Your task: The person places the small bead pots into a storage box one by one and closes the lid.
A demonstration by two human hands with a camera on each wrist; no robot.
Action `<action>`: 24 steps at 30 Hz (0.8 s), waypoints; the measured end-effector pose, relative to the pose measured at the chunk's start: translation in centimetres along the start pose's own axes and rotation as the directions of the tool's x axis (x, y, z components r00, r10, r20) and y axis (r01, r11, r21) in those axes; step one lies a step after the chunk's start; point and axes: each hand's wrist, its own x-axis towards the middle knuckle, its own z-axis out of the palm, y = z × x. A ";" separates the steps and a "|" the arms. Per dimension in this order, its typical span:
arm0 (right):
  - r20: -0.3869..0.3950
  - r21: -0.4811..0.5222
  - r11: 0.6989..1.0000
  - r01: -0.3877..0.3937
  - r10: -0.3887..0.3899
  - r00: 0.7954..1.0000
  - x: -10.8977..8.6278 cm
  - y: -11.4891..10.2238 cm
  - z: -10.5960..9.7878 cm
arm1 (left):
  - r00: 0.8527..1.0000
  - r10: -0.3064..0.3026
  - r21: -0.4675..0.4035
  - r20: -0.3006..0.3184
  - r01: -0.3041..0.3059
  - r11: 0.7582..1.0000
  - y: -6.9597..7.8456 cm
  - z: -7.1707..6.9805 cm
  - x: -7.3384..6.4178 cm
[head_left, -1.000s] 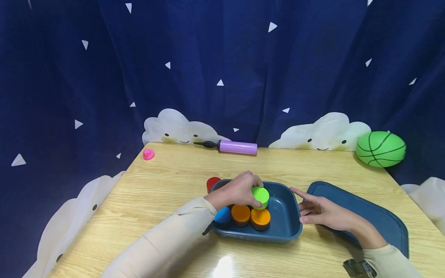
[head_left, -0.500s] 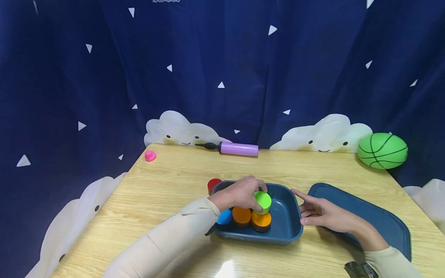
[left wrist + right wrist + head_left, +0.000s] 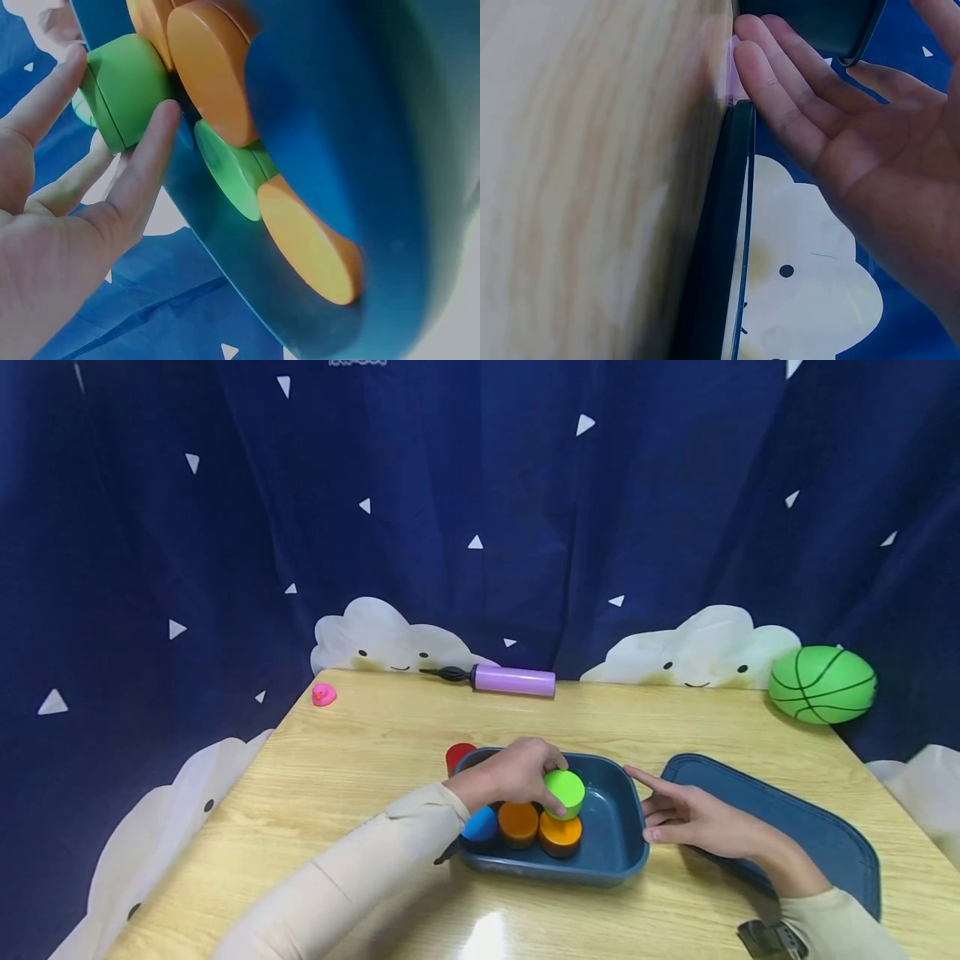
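My left hand reaches over the dark blue box and pinches a bright green round block between thumb and fingers. In the head view this block overlaps the right orange block, inside the box. Beside that sit another orange block and a blue block. The left wrist view shows a second green block among the orange ones. At the box's right end, my right hand holds its fingertips against the outer wall, index finger extended at the rim.
A dark blue lid lies right of the box, partly under my right forearm. Behind the box's left corner stands a red block. Farther back are a pink duck, a purple hand pump and a green ball.
My left hand has moved slightly toward the near side of the box with the green block. My right hand stays at the box's right end.
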 end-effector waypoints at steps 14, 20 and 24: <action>0.004 0.016 1.000 -0.022 0.022 1.000 -0.1 0.0 -0.2 | 0.997 0.070 0.097 -0.019 -0.068 0.993 2.3 -0.4 1.7; -0.005 0.013 1.000 -0.027 0.027 1.000 -0.1 -0.1 -0.2 | 0.996 0.082 0.136 -0.022 -0.078 0.988 3.5 0.2 3.1; -0.001 0.016 0.999 -0.032 0.032 0.999 -0.1 0.0 -0.1 | 0.997 0.072 0.149 -0.029 -0.067 0.987 3.6 0.9 3.7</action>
